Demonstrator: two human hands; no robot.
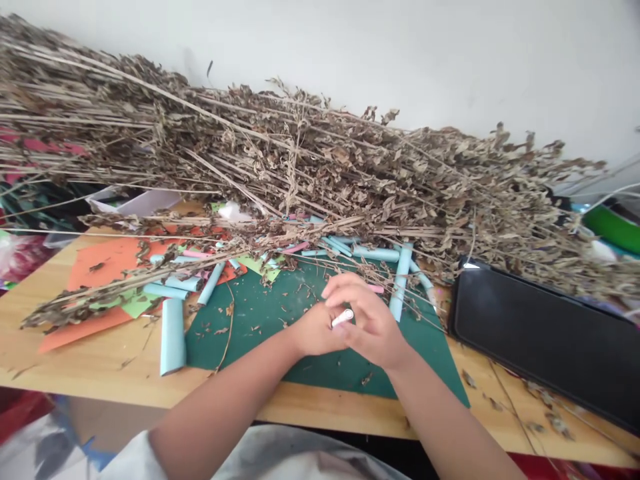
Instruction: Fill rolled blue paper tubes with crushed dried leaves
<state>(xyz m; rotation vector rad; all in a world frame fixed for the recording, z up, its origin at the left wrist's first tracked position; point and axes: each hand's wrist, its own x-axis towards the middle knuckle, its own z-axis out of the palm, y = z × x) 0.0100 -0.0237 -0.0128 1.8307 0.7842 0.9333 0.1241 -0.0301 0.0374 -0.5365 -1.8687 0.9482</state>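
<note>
Close together over the green mat (250,333), my two hands meet around a thin white rolled paper tube (343,318), whose round end points up to the right. My left hand (320,328) is closed, its fingers mostly hidden behind the right. My right hand (373,320) curls its thumb and fingers about the tube's end. Several light blue paper rolls lie around the mat: a wide one (173,337) at the left edge, a long one (401,283) upright in view behind my right hand, and thinner ones (212,283) to the left.
A big heap of dried leafy stalks (300,147) fills the back of the wooden table (30,333) against the wall. A black tablet-like device (545,333) lies at right. Orange paper (100,267) lies under stalks at left. Dry leaf bits are scattered about.
</note>
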